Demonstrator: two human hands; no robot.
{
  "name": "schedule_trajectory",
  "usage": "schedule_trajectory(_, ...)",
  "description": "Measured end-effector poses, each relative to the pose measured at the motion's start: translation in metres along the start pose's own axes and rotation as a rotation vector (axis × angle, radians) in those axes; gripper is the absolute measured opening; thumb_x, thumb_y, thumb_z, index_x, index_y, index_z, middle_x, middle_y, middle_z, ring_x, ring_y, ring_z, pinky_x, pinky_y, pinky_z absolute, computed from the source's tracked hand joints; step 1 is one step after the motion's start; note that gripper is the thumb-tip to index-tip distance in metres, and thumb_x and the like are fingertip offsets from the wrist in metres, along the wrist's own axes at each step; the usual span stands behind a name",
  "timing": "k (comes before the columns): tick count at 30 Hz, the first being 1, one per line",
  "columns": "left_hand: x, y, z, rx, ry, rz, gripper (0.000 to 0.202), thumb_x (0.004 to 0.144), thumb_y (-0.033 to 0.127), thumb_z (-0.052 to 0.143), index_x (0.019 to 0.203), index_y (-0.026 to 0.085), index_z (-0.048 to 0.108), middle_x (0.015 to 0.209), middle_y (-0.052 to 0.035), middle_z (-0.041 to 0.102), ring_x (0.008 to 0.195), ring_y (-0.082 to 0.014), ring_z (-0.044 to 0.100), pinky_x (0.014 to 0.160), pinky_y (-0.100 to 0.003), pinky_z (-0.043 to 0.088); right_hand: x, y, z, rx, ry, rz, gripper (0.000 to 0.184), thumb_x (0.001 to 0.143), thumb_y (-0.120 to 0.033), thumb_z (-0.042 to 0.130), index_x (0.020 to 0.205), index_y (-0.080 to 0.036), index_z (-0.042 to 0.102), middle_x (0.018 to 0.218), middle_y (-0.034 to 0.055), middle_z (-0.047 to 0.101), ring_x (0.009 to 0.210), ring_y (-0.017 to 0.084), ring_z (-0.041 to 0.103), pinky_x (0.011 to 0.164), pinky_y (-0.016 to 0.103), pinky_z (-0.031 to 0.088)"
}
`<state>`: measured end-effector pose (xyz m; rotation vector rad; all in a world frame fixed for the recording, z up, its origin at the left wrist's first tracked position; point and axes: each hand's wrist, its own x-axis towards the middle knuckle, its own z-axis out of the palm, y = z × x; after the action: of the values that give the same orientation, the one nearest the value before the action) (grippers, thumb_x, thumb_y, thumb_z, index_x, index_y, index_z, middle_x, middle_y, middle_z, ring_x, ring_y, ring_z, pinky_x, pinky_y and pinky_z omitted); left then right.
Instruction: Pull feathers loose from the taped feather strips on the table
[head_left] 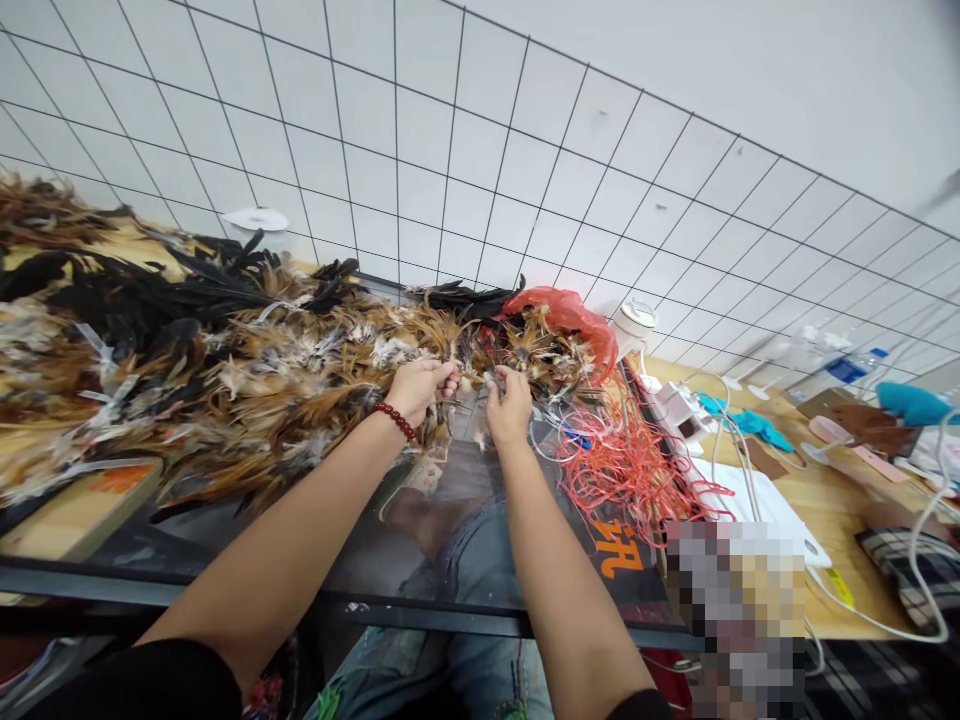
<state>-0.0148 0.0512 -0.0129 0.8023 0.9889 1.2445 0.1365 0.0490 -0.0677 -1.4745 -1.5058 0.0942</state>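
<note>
A big heap of brown, black and white feathers (225, 370) covers the left and middle of the glass-topped table (420, 560). My left hand (421, 390), with a red bead bracelet on its wrist, is closed round a small bunch of brown feathers at the heap's near edge. My right hand (508, 402) is just beside it, fingers pinched on feathers from the same spot. The two hands are almost touching.
A red plastic bag (574, 318) with feathers lies behind my right hand. A tangle of red rubber bands (630, 470) lies to the right. Further right are white cables, a white cup (634, 325), blue items and a wooden tabletop (847, 510). A tiled wall stands behind.
</note>
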Motion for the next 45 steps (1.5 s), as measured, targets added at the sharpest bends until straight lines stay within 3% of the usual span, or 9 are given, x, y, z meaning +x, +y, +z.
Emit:
schedule_trajectory(4, 0.002, 0.000, -0.001, -0.071, 0.047, 0.027, 0.012, 0.073, 0.011, 0.068, 0.064, 0.008, 0.062, 0.057, -0.0030, 0.060, 0.048, -0.0057, 0.053, 0.049, -0.016, 0.043, 0.003, -0.005, -0.004, -0.002, 0.041, 0.018, 0.031, 0.084, -0.021, 0.049, 0.113, -0.020, 0.061, 0.113, 0.0092, 0.061, 0.107, 0.021, 0.053, 0.095, 0.036, 0.040)
schedule_trajectory(11, 0.000, -0.002, -0.001, -0.077, -0.004, 0.041, 0.013, 0.068, 0.015, 0.074, 0.063, 0.008, 0.064, 0.057, -0.0029, 0.060, 0.049, -0.0066, 0.053, 0.050, -0.018, 0.044, 0.002, -0.027, -0.002, 0.065, -0.208, -0.191, 0.048, 0.086, -0.018, 0.048, 0.134, -0.025, 0.048, 0.134, 0.0052, 0.057, 0.126, 0.019, 0.045, 0.104, 0.035, 0.031)
schedule_trajectory(13, -0.001, -0.002, 0.000, -0.057, -0.044, 0.025, 0.015, 0.067, 0.016, 0.075, 0.063, 0.007, 0.064, 0.056, -0.0033, 0.060, 0.049, -0.0071, 0.054, 0.050, -0.018, 0.044, -0.001, -0.029, 0.000, 0.028, -0.218, -0.191, 0.042, 0.087, -0.018, 0.049, 0.128, -0.026, 0.055, 0.127, 0.0038, 0.062, 0.124, 0.019, 0.047, 0.103, 0.036, 0.028)
schedule_trajectory(16, -0.002, -0.002, 0.000, -0.031, -0.057, 0.018, 0.015, 0.067, 0.017, 0.076, 0.063, 0.007, 0.064, 0.057, -0.0043, 0.061, 0.049, -0.0075, 0.054, 0.050, -0.019, 0.045, -0.003, -0.028, -0.002, -0.008, -0.169, -0.181, 0.021, 0.090, -0.022, 0.050, 0.100, -0.025, 0.068, 0.101, 0.0014, 0.071, 0.107, 0.017, 0.055, 0.099, 0.035, 0.028)
schedule_trajectory(18, -0.003, -0.001, 0.000, -0.026, -0.044, 0.019, 0.015, 0.067, 0.017, 0.076, 0.064, 0.008, 0.064, 0.059, -0.0054, 0.063, 0.050, -0.0080, 0.056, 0.051, -0.019, 0.046, -0.002, -0.027, -0.006, -0.032, -0.105, -0.188, 0.020, 0.091, -0.024, 0.050, 0.088, -0.024, 0.070, 0.089, 0.0006, 0.071, 0.099, 0.016, 0.057, 0.097, 0.034, 0.029)
schedule_trajectory(21, -0.004, 0.001, 0.000, -0.021, -0.013, 0.010, 0.014, 0.068, 0.016, 0.075, 0.066, 0.008, 0.065, 0.062, -0.0071, 0.066, 0.052, -0.0086, 0.058, 0.053, -0.020, 0.048, 0.000, -0.025, -0.012, -0.096, -0.032, -0.218, 0.018, 0.090, -0.025, 0.052, 0.089, -0.024, 0.071, 0.086, 0.0006, 0.070, 0.098, 0.017, 0.056, 0.098, 0.035, 0.026)
schedule_trajectory(26, -0.005, 0.000, 0.001, 0.033, 0.023, 0.004, 0.014, 0.069, 0.019, 0.075, 0.068, 0.008, 0.066, 0.067, -0.0100, 0.069, 0.055, -0.0106, 0.062, 0.056, -0.022, 0.051, -0.002, -0.026, -0.014, -0.206, -0.017, -0.260, 0.018, 0.088, -0.024, 0.053, 0.090, -0.025, 0.071, 0.085, 0.0011, 0.070, 0.098, 0.018, 0.054, 0.103, 0.039, 0.020)
schedule_trajectory(41, 0.000, -0.013, -0.001, 0.197, -0.139, -0.031, 0.027, 0.052, 0.028, 0.086, 0.055, 0.011, 0.065, 0.052, -0.0044, 0.061, 0.045, -0.0088, 0.053, 0.048, -0.021, 0.045, -0.003, -0.025, -0.011, -0.199, -0.019, -0.181, 0.017, 0.085, -0.025, 0.054, 0.084, -0.024, 0.071, 0.083, 0.0011, 0.070, 0.094, 0.018, 0.056, 0.103, 0.040, 0.020)
schedule_trajectory(45, -0.003, -0.012, 0.002, 0.280, -0.156, -0.041, 0.028, 0.057, 0.025, 0.083, 0.049, 0.011, 0.061, 0.048, -0.0036, 0.058, 0.043, -0.0085, 0.051, 0.045, -0.020, 0.042, -0.001, -0.026, -0.011, -0.151, -0.021, -0.131, 0.016, 0.083, -0.023, 0.053, 0.080, -0.023, 0.069, 0.085, 0.0021, 0.070, 0.096, 0.019, 0.057, 0.102, 0.039, 0.026)
